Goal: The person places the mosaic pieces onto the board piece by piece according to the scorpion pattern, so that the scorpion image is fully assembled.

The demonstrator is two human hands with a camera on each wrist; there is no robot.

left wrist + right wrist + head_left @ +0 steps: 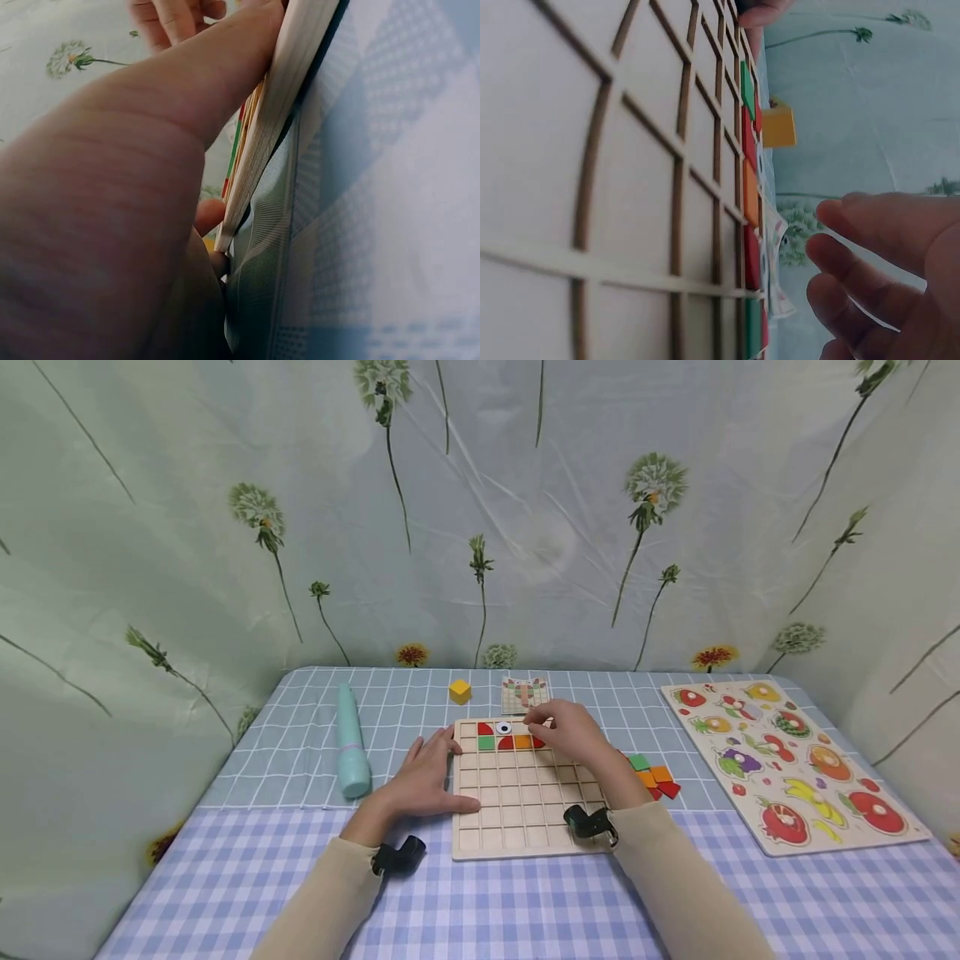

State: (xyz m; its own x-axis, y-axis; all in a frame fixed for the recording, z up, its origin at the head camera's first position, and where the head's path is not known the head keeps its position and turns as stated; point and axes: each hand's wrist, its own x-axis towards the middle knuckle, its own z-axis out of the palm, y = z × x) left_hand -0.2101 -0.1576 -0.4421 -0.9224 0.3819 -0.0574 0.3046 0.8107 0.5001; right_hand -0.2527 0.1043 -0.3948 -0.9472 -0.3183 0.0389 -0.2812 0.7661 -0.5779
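A wooden grid board (517, 810) lies in front of me with colored tiles in its far rows: a green tile (486, 742), an orange tile (522, 742), red-and-white pieces and a round eye tile (504, 728). My left hand (427, 777) rests along the board's left edge, fingers spread and thumb laid over the grid. Above the far rows hovers my right hand (570, 731). Its fingers (836, 251) are loosely bent in the right wrist view, and no piece shows between them. Part of the far right tiles is hidden under this hand.
Loose tiles (660, 774) lie right of the board, partly behind the right forearm. Behind the board are a patterned card (525, 695) and a yellow block (461, 692). A teal cylindrical case (351, 743) lies left; a fruit puzzle board (795, 764) lies right.
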